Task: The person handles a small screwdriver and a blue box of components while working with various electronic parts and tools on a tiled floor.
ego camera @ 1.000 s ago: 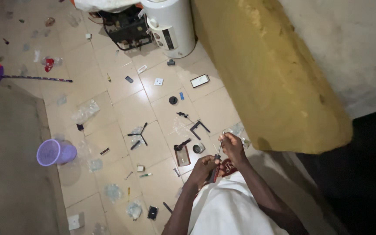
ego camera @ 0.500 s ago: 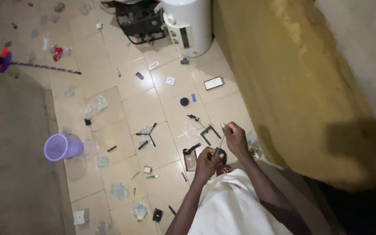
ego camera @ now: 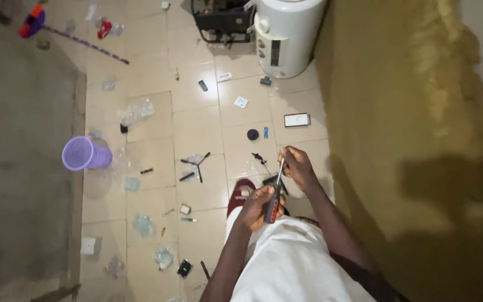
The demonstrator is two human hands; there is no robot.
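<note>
The left hand has its grip clenched round the red-and-black handle of a screwdriver, whose thin, shiny metal shaft slants up towards the right hand. The right grip pinches the shaft near its tip; whether it also holds some small part there cannot be told. Beneath both grips lies a glossy, pale tiled floor strewn with small dark parts and crumpled clear wrappers. Just ahead of the right grip lie a round black cap and a white rectangular plate. Well off to the left a purple plastic cup lies tipped. To the right a rough ochre wall closes in, and open floor spreads leftward.
</note>
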